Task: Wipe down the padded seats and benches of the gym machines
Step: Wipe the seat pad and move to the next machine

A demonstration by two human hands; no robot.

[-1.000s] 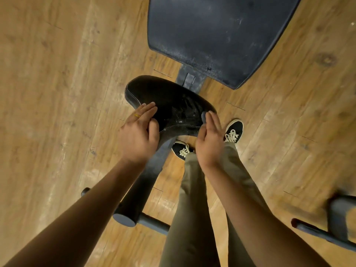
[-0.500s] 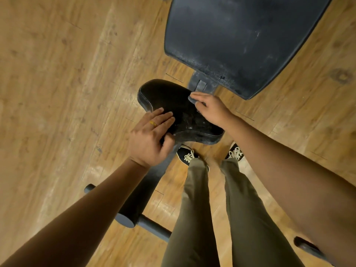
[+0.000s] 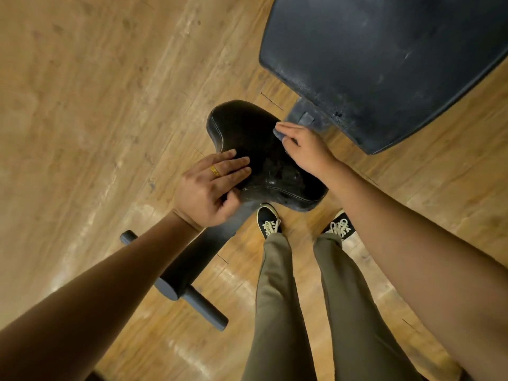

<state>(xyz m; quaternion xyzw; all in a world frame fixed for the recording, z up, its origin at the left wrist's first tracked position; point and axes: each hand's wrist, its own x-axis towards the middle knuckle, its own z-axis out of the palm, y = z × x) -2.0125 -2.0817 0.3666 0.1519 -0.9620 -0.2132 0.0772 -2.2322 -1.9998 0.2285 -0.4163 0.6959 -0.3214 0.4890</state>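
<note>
The right hand (image 3: 306, 151) has its fingers bent over a small grey-blue cloth (image 3: 277, 133) and presses it onto the far edge of the seat (image 3: 247, 127), just beside the bracket (image 3: 305, 116) that joins the seat to the backrest. The left hand (image 3: 210, 188) holds nothing. Its fingers lie straight and flat on the near-left part of the seat and its thumb rests against the side edge, which looks like bracing.

The seat sits between the two hands, directly ahead of the person and above the shoes (image 3: 269, 222). In this view its long axis runs from the far left corner to the near right corner. The cloth is at about the middle of the far side, so bare padding lies on both sides of it. A stroke along that axis would likely cover the seat, provided the left hand gives way.

The backrest (image 3: 384, 64) lies beyond the right hand, farther out and to the right. Its near edge looks scuffed and pale. The cloth hand is much nearer to it, so it seems the natural next surface. Wood floor (image 3: 96, 119) surrounds everything.
</note>
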